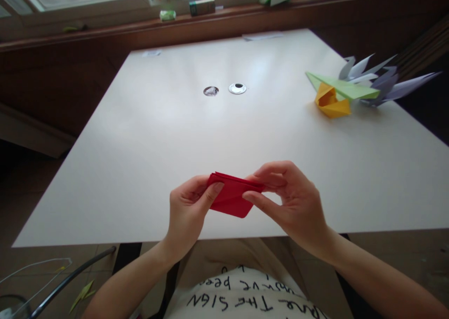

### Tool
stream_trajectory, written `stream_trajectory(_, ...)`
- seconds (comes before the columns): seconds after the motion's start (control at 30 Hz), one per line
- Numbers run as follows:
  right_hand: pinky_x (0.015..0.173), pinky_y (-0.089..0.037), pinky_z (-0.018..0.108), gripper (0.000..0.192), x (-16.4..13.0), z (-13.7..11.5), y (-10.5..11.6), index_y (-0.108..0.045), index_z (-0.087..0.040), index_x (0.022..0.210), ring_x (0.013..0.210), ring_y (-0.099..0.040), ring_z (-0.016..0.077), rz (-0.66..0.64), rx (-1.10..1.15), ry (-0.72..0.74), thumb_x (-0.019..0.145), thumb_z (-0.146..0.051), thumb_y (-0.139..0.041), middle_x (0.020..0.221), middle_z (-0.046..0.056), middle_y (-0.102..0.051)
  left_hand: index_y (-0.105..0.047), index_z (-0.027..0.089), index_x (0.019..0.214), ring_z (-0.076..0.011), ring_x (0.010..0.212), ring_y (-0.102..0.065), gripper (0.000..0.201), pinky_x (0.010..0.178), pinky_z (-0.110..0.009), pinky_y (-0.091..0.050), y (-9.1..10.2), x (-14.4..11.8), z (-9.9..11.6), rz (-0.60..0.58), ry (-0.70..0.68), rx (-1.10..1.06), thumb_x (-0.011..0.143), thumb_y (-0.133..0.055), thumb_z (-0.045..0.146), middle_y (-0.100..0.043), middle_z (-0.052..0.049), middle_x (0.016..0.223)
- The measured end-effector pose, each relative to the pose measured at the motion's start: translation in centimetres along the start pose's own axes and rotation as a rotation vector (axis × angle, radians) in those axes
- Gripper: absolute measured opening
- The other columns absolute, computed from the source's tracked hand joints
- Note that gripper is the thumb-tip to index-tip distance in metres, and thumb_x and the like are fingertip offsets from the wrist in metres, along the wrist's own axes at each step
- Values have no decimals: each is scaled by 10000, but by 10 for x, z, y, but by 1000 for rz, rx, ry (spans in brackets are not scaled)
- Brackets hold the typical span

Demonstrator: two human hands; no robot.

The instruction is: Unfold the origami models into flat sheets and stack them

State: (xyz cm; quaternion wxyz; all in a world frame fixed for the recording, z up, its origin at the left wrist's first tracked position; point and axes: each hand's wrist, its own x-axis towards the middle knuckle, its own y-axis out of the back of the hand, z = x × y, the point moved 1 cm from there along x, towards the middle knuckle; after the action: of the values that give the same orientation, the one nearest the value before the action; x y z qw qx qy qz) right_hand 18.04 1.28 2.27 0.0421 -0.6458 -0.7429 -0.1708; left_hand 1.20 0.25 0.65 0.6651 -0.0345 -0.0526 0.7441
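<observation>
Left hand (187,206) pinches the left edge of the folded red paper (233,198), thumb on top, fingers curled under. Grasping, not clenched; grip looks light, enough to steady the piece.

Red paper is held just above the near edge of the white table (147,160), centre of frame, close to the body. Several layers show along its far edge, so it's multi-folded. Tilted slightly, near corner lower. Likely held off the table so both hands can get at both faces.

Right hand (291,202) grasps the right end, thumb and forefinger closing on the layered edge, other fingers fanned out clear of the paper. Looks like a fingertip grip for working a crease, my read only.

Mid table, far: two round cable ports (224,90) side by side.

Far right of table: yellow folded piece (331,104) with a green folded piece (345,89) lying across it, touching. Just beyond, a cluster of pale lilac pointed folds (382,80) at the table's right edge. All well apart from the hands, seemingly parked out of the work zone.

Far window sill (105,31): small green box (202,6), a couple of green-white packets.
</observation>
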Motion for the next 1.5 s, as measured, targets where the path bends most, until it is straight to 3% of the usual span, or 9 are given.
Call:
stream_trajectory(0.13, 688, -578, 253, 218, 0, -1, 2, -538, -232, 869, 770, -656, 126, 29, 189, -49, 725, -158, -685, 835, -11, -662, -704, 218, 804, -133, 659, -668, 66, 593, -217, -558, 1, -3, -3, 45, -83, -60, 756, -660, 225, -726, 3, 746)
stream_trajectory(0.33, 625, -566, 208, 84, 0, -4, 6, -646, -210, 798, 687, -646, 107, -41, 206, -73, 740, -155, -671, 761, -2, -685, -705, 205, 771, -139, 632, -662, 70, 567, -228, -554, 1, -5, -10, 49, -145, -54, 742, -675, 261, -722, -11, 711)
stream_trajectory(0.47, 651, -565, 241, 147, 0, -1, 5, -641, -224, 821, 741, -645, 126, 9, 159, 23, 730, -114, -672, 783, -5, -679, -703, 220, 779, -116, 612, -655, 47, 557, -199, -545, 2, -5, -10, 65, -266, 15, 748, -670, 230, -719, 15, 700)
stream_trajectory(0.57, 702, -557, 295, 225, 1, -1, 8, -623, -229, 849, 783, -643, 147, 87, 58, 163, 709, -62, -675, 832, 3, -667, -702, 227, 810, -84, 590, -637, 117, 529, -153, -514, 7, -6, -4, 102, -408, 206, 738, -669, 142, -717, 36, 705)
stream_trajectory(0.8, 612, -520, 233, 147, 7, -10, 16, -620, -205, 803, 690, -622, 119, 3, -340, 394, 747, -71, -646, 767, 17, -660, -692, 224, 892, -109, 726, -672, 243, 660, -188, -542, 8, -9, 10, 19, -665, 450, 729, -648, 49, -727, 23, 813)
stream_trajectory(1.1, 573, -493, 245, 104, 12, -13, 20, -563, -234, 776, 648, -593, 126, -140, -449, 386, 820, -140, -562, 749, 13, -634, -703, 253, 898, -144, 720, -678, 239, 646, -236, -551, 9, -12, 14, -3, -623, 454, 737, -645, 86, -729, 9, 806)
stream_trajectory(1.2, 630, -519, 259, 111, 12, -10, 17, -544, -232, 774, 706, -615, 129, -114, -247, 245, 799, -136, -595, 787, 5, -639, -710, 252, 862, -110, 627, -653, 215, 558, -188, -522, 9, -11, 9, 56, -533, 414, 733, -653, 90, -727, 24, 763)
stream_trajectory(1.33, 708, -557, 299, 220, 7, -5, 10, -522, -237, 841, 764, -643, 139, 2, 120, 61, 732, -117, -670, 801, -19, -643, -712, 231, 804, -106, 599, -639, 103, 541, -182, -521, 6, -9, -5, 117, -322, 158, 740, -666, 165, -720, 27, 712)
stream_trajectory(1.5, 683, -572, 276, 277, 5, -6, 4, -506, -243, 852, 734, -659, 125, 80, 228, 30, 707, -88, -684, 750, -55, -645, -713, 226, 781, -124, 615, -648, 57, 547, -209, -536, 2, -9, -14, 90, -198, -90, 746, -669, 219, -720, 13, 705)
